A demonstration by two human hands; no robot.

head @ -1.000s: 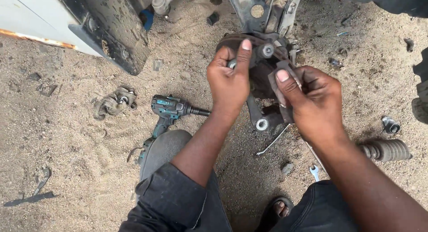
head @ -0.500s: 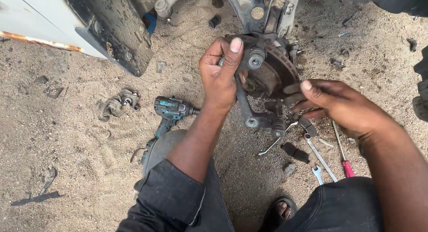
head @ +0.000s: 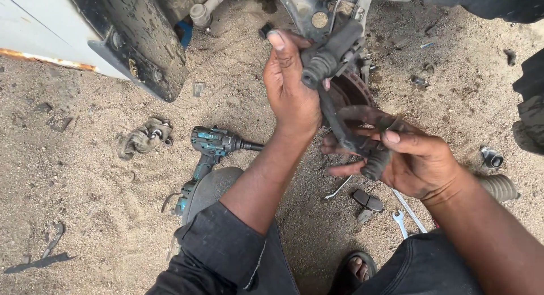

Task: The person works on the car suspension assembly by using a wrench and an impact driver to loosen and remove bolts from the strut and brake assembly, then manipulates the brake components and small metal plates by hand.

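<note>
Hands grip a dark brake caliper bracket (head: 340,111) lifted in front of the brake disc (head: 354,91) at twelve o'clock. Our left hand (head: 290,94) wraps its fingers around the upper end; our right hand (head: 416,159) clamps the lower end. We judge it best to support both ends evenly. The cordless impact wrench (head: 212,142) lies at nine o'clock, spanners (head: 403,215) at five.

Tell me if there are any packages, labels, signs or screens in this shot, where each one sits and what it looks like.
Label: a small pale plate on the side of the teal and black cordless impact driver, which lies on the sand left of the left hand; its print is too small to make out.
No packages, signs or screens show.
</note>
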